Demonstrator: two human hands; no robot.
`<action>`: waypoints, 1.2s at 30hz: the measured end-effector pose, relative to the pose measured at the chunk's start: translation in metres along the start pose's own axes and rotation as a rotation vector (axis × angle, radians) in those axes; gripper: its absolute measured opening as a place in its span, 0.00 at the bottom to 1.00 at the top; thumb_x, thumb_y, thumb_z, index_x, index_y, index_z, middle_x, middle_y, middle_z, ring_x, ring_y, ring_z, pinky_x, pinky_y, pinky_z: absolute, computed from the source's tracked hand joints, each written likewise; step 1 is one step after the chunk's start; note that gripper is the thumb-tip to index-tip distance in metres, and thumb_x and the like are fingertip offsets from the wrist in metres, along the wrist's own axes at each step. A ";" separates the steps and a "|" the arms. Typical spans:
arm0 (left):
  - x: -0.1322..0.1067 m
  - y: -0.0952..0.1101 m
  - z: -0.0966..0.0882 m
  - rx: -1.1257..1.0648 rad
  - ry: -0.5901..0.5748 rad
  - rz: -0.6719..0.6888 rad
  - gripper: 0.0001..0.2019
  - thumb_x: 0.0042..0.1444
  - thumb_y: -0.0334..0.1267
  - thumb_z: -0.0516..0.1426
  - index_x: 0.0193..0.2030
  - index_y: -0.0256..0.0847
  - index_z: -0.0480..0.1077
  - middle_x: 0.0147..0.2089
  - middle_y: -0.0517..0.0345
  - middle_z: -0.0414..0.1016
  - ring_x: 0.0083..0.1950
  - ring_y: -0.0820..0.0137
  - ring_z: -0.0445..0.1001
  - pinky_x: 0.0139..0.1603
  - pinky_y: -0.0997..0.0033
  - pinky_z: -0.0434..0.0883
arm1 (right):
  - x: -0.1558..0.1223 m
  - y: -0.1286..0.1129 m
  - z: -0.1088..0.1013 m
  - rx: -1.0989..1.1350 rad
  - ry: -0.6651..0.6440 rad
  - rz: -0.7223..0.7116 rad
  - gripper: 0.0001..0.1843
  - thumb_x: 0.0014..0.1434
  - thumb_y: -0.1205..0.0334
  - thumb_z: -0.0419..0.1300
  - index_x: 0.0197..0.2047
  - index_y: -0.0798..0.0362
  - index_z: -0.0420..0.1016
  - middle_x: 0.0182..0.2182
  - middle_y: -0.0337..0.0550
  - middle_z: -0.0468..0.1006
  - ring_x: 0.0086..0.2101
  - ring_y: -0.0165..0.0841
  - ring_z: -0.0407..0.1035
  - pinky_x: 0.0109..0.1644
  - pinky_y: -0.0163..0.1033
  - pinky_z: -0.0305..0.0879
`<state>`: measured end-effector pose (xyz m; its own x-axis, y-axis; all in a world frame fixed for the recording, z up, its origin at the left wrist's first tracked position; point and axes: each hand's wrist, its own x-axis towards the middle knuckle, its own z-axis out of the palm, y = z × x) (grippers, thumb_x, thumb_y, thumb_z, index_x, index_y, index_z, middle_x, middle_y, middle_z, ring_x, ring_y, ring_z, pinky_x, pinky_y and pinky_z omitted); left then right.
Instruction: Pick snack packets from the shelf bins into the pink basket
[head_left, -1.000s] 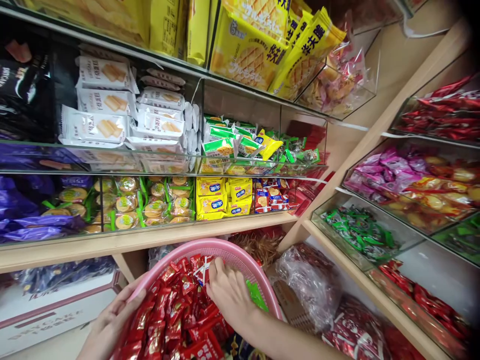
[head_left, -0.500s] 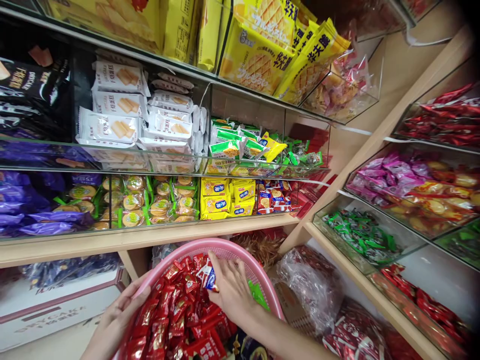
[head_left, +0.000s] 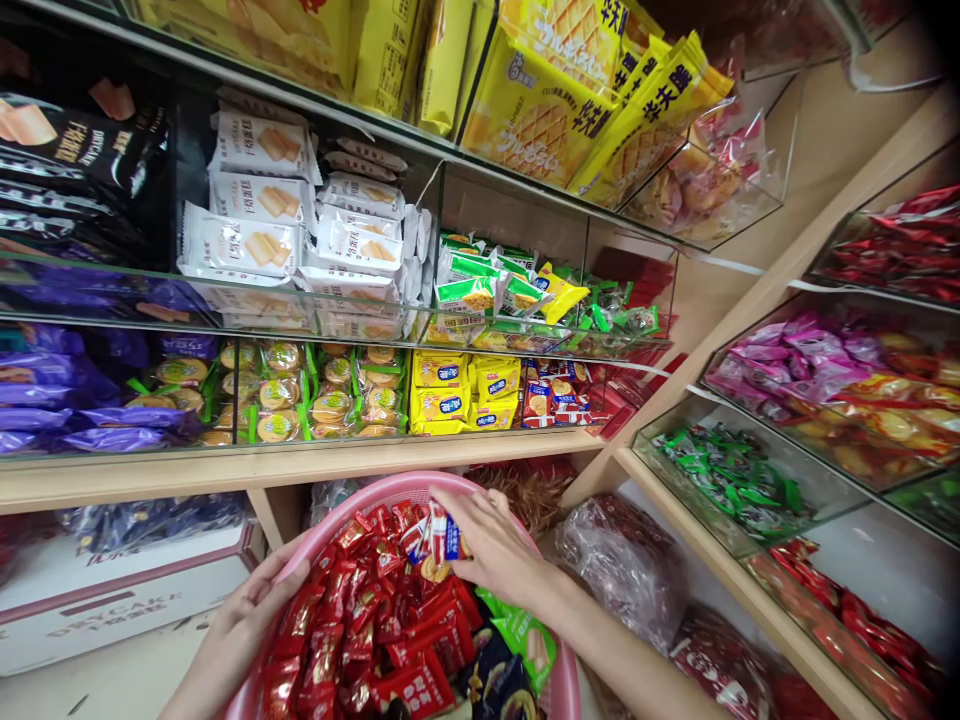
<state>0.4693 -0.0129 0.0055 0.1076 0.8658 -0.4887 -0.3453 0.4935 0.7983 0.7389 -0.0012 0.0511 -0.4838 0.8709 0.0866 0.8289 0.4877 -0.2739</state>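
Note:
A pink plastic basket (head_left: 375, 492) sits low in the middle, heaped with red-wrapped snack packets (head_left: 352, 610). My left hand (head_left: 247, 625) grips the basket's left rim. My right hand (head_left: 491, 545) is closed on a small red, white and blue biscuit packet (head_left: 442, 540), held just above the heap near the basket's far rim. A green packet (head_left: 521, 635) and a dark packet (head_left: 499, 685) lie at the basket's right side, under my right forearm.
Glass-fronted shelves ahead hold white cracker packs (head_left: 247, 245), green packs (head_left: 469, 290), yellow packs (head_left: 442, 385) and red-and-blue biscuit packets (head_left: 555, 400). Bins on the right hold green (head_left: 727, 470) and pink (head_left: 787, 350) sweets. A white carton (head_left: 112, 595) stands on the floor at left.
My right hand has lifted the red, white and blue packet up out of the heap and moved it toward the far rim. The view has shifted slightly down and left.

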 end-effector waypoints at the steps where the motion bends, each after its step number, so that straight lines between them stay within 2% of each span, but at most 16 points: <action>1: -0.001 0.000 0.001 0.003 0.006 0.003 0.32 0.48 0.46 0.61 0.61 0.55 0.58 0.56 0.57 0.71 0.54 0.59 0.70 0.50 0.65 0.72 | 0.000 -0.001 0.001 -0.072 -0.041 -0.086 0.45 0.52 0.68 0.60 0.66 0.48 0.39 0.53 0.47 0.68 0.50 0.39 0.60 0.56 0.49 0.51; 4: -0.003 0.001 0.003 0.019 0.020 0.017 0.33 0.47 0.47 0.61 0.61 0.53 0.59 0.55 0.56 0.71 0.53 0.59 0.71 0.48 0.66 0.73 | 0.005 -0.002 0.000 -0.272 -0.115 -0.296 0.37 0.57 0.73 0.52 0.66 0.49 0.42 0.49 0.47 0.71 0.48 0.37 0.61 0.55 0.51 0.52; 7: -0.004 0.003 0.003 0.027 0.005 0.009 0.34 0.47 0.47 0.62 0.62 0.53 0.58 0.55 0.56 0.71 0.52 0.59 0.72 0.48 0.66 0.73 | 0.014 -0.002 -0.004 -0.352 -0.125 -0.415 0.29 0.62 0.73 0.44 0.64 0.45 0.47 0.49 0.43 0.71 0.50 0.35 0.61 0.57 0.50 0.51; 12: -0.005 0.005 0.004 0.026 -0.004 0.020 0.33 0.47 0.47 0.62 0.61 0.52 0.60 0.54 0.55 0.72 0.51 0.59 0.73 0.49 0.66 0.72 | 0.024 0.002 -0.006 -0.349 -0.187 -0.434 0.26 0.64 0.69 0.44 0.62 0.36 0.51 0.46 0.35 0.73 0.52 0.32 0.61 0.60 0.49 0.49; 16: -0.007 0.005 0.006 0.015 0.005 0.028 0.32 0.47 0.47 0.61 0.60 0.53 0.60 0.54 0.56 0.73 0.51 0.60 0.73 0.49 0.65 0.72 | 0.025 0.006 0.003 -0.321 -0.135 -0.508 0.26 0.62 0.71 0.46 0.62 0.42 0.54 0.47 0.39 0.74 0.52 0.33 0.61 0.60 0.50 0.47; 19: -0.008 0.005 0.006 -0.015 -0.011 0.017 0.32 0.47 0.47 0.62 0.61 0.53 0.60 0.55 0.56 0.72 0.51 0.59 0.73 0.49 0.65 0.73 | 0.022 0.007 -0.002 -0.283 -0.143 -0.497 0.29 0.61 0.74 0.46 0.63 0.44 0.52 0.48 0.41 0.73 0.52 0.34 0.61 0.60 0.50 0.47; 21: -0.007 0.005 0.005 -0.032 -0.019 0.011 0.33 0.47 0.46 0.62 0.61 0.53 0.59 0.56 0.55 0.71 0.52 0.58 0.72 0.48 0.63 0.73 | 0.021 0.007 -0.012 -0.203 -0.165 -0.436 0.32 0.59 0.73 0.50 0.64 0.43 0.49 0.51 0.41 0.71 0.52 0.34 0.61 0.59 0.50 0.47; 23: -0.005 0.003 0.003 -0.034 -0.021 0.014 0.32 0.48 0.46 0.61 0.61 0.53 0.59 0.57 0.55 0.70 0.53 0.58 0.71 0.49 0.63 0.73 | 0.020 0.006 -0.022 -0.078 -0.118 -0.287 0.35 0.56 0.68 0.56 0.64 0.44 0.48 0.53 0.42 0.69 0.51 0.35 0.61 0.58 0.49 0.48; 27: -0.001 0.000 -0.001 -0.042 -0.032 0.009 0.32 0.48 0.46 0.61 0.61 0.52 0.59 0.57 0.54 0.70 0.53 0.59 0.72 0.51 0.62 0.71 | 0.017 0.007 -0.025 0.247 0.156 0.255 0.40 0.53 0.57 0.59 0.65 0.51 0.46 0.49 0.47 0.71 0.47 0.37 0.65 0.51 0.44 0.58; 28: 0.000 0.000 -0.001 -0.047 -0.033 0.006 0.33 0.47 0.46 0.62 0.61 0.52 0.58 0.56 0.53 0.70 0.52 0.58 0.72 0.51 0.61 0.71 | 0.016 0.007 -0.021 0.322 0.180 0.373 0.42 0.53 0.56 0.60 0.65 0.53 0.45 0.46 0.47 0.72 0.45 0.37 0.66 0.49 0.43 0.60; 30: -0.001 0.000 -0.001 -0.049 -0.035 0.007 0.34 0.47 0.46 0.62 0.62 0.51 0.58 0.56 0.52 0.70 0.52 0.57 0.72 0.51 0.60 0.71 | 0.013 0.006 -0.011 0.412 0.146 0.524 0.44 0.51 0.54 0.60 0.65 0.56 0.44 0.43 0.47 0.74 0.40 0.37 0.69 0.45 0.42 0.62; 32: -0.003 0.000 0.000 -0.048 -0.037 0.016 0.34 0.47 0.46 0.61 0.62 0.51 0.58 0.56 0.52 0.70 0.53 0.58 0.71 0.51 0.61 0.71 | 0.009 0.002 -0.001 0.415 0.086 0.563 0.44 0.49 0.56 0.61 0.64 0.57 0.46 0.44 0.48 0.73 0.39 0.37 0.69 0.43 0.42 0.63; 36: -0.005 0.001 0.001 -0.060 -0.054 0.020 0.33 0.48 0.46 0.61 0.62 0.51 0.58 0.56 0.52 0.70 0.53 0.58 0.72 0.53 0.61 0.70 | 0.008 -0.017 0.015 0.235 0.094 0.436 0.41 0.50 0.62 0.59 0.65 0.54 0.46 0.54 0.52 0.66 0.52 0.41 0.62 0.52 0.46 0.60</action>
<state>0.4689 -0.0167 0.0090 0.1496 0.8793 -0.4522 -0.4026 0.4719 0.7843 0.7164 -0.0036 0.0422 -0.0702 0.9975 -0.0016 0.8572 0.0595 -0.5115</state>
